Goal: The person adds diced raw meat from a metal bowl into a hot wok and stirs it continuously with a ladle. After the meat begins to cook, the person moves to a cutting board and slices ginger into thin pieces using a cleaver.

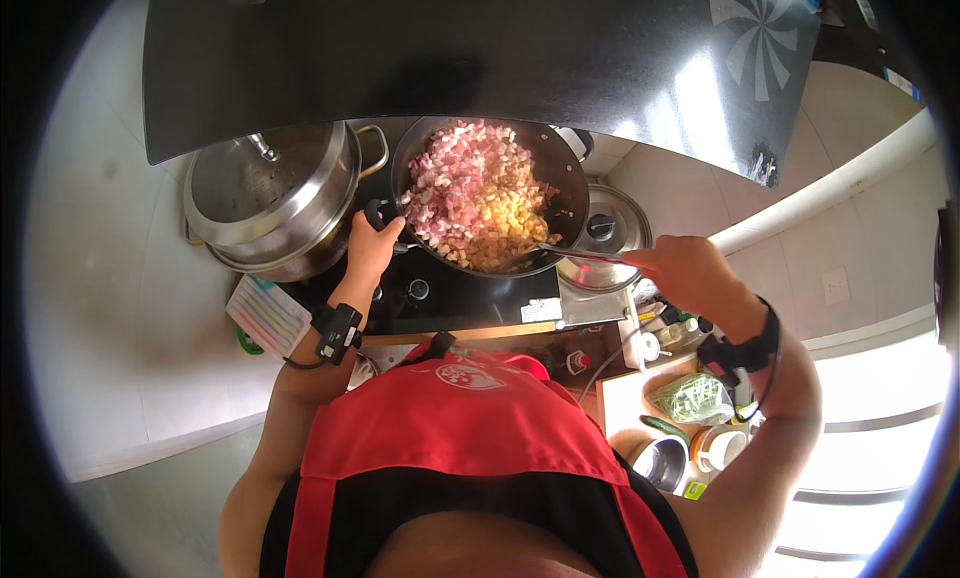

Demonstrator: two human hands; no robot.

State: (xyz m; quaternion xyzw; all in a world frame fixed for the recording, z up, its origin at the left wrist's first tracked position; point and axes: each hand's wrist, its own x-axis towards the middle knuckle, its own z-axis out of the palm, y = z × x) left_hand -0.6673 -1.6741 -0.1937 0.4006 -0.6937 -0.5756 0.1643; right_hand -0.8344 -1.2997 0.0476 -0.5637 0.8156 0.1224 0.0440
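A large dark wok sits on the black gas stove. Diced pink raw meat fills its left and back part, and yellowish diced pieces lie beside it at the right and front. My left hand grips the wok's black side handle. In my right hand is the metal handle of a cooking utensil, whose head is hidden among the food at the wok's front right.
A lidded steel pot stands close on the left. A glass lid lies right of the wok. The range hood hangs over the back. Lower right, a wooden surface holds bagged green vegetables, a cucumber and a metal bowl.
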